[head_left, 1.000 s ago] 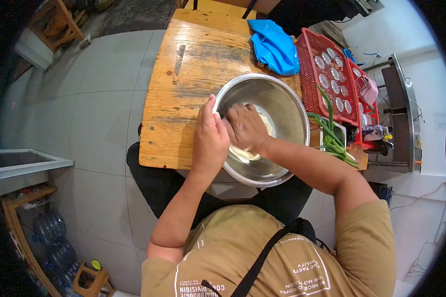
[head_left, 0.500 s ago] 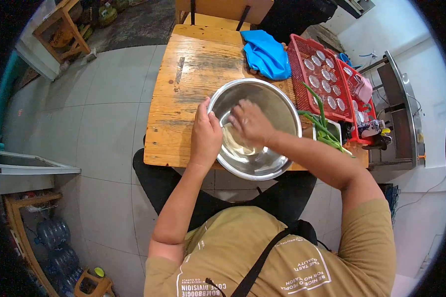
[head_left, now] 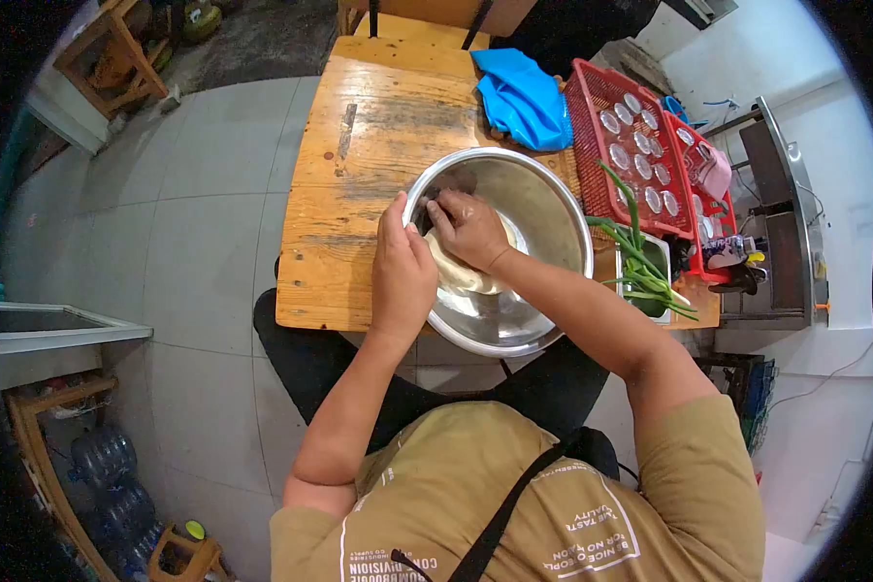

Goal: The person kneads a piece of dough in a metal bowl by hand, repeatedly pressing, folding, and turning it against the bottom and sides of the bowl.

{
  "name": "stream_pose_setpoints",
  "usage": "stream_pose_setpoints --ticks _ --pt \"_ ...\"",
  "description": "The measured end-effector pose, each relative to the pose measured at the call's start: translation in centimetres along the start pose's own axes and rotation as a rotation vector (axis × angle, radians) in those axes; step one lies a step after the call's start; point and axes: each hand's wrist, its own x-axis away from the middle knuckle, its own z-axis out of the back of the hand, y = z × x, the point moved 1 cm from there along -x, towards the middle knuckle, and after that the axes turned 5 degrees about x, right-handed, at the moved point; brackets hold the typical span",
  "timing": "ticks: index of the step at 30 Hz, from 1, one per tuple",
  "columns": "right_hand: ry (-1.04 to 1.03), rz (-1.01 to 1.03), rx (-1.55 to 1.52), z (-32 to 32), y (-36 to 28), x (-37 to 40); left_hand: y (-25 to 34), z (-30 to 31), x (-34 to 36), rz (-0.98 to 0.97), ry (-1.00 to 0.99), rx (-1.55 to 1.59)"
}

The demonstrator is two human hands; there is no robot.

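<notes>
A wide stainless steel bowl (head_left: pixel 553 281) stands at the table's near edge, slightly over it. My left hand (head_left: pixel 403 276) grips its left rim, thumb toward the inside and the other fingers around the outer wall. Inside lies a pale lump of dough (head_left: pixel 464 275), smooth and partly covered by my right hand (head_left: pixel 470 231). That hand presses on the dough's upper side with its fingers curled toward the bowl's left wall. The fingertips are partly hidden.
The wooden table (head_left: pixel 335 213) carries a crumpled blue plastic bag (head_left: pixel 524 100) and a red basket (head_left: pixel 589 126) of clear cups at back right. Green onions (head_left: pixel 640 267) lie over a metal container (head_left: pixel 657 254) right of the bowl. A metal-framed counter (head_left: pixel 786 213) stands farther right.
My right hand, blurred before and higher off the dough, is now down against it. The dough looks more bunched and shows more clearly. My left hand stays on the rim.
</notes>
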Motion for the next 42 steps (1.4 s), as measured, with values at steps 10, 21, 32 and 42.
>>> stream_pose_setpoints --ticks 10,21,32,42 --pt "-0.181 0.044 0.517 3.2 -1.7 5.3 0.1 -0.2 0.0 0.056 0.027 0.019" --pt "-0.114 -0.189 0.151 4.6 1.3 -0.6 0.4 -0.6 -0.4 0.062 0.076 0.026" --pt "0.509 -0.195 -0.614 15.4 -1.5 2.6 0.1 -0.6 -0.9 0.055 0.135 0.016" --pt "-0.207 -0.247 0.107 10.5 -1.8 4.1 0.4 -0.2 -0.6 0.09 0.101 -0.004"
